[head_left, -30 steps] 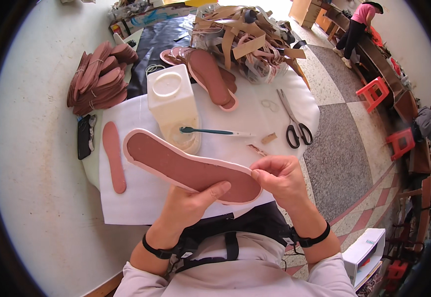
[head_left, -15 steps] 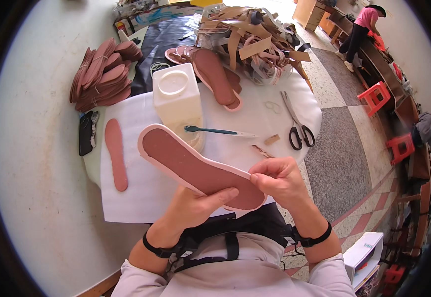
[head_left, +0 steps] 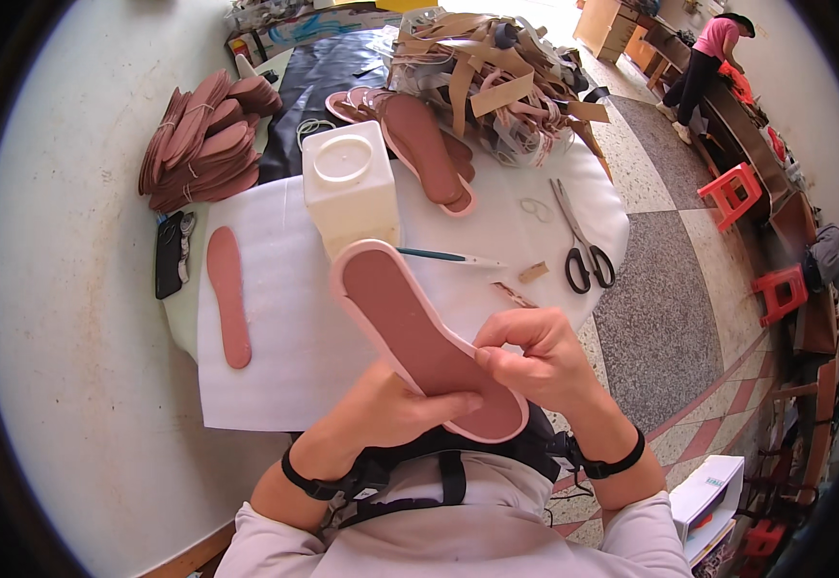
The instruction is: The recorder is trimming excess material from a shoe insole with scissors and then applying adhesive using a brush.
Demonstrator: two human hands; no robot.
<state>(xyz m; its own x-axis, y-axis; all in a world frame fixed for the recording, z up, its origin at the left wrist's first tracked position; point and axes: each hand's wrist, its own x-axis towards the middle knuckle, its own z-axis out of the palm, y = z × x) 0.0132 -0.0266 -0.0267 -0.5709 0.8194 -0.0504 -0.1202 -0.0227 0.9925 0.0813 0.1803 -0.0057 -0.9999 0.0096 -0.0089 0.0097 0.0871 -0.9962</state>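
Tilted over the near edge of the table is a reddish-brown shoe sole (head_left: pixel 410 323) with a pale pink rim. My left hand (head_left: pixel 405 403) grips it low on its left side, thumb lying across the top face. With thumb and fingertips, my right hand (head_left: pixel 530 354) pinches the rim on the right side. A single insole (head_left: pixel 229 299) lies flat on the white sheet to the left. Behind the held sole stands a whitish plastic container (head_left: pixel 350 188), and a teal brush (head_left: pixel 448 257) lies partly hidden by the sole.
Black-handled scissors (head_left: pixel 583 246) rest at the table's right. Bundled insoles (head_left: pixel 198 144) are stacked at the back left, near a black phone (head_left: pixel 169 255). More soles (head_left: pixel 426 144) lie behind the container, before a heap of strips (head_left: pixel 496 82). A person (head_left: pixel 708 63) stands far right, near red stools (head_left: pixel 731 193).
The held sole has turned clockwise, its far end swinging right and now covering the brush head. My right hand has shifted slightly left along the rim, still pinching it.
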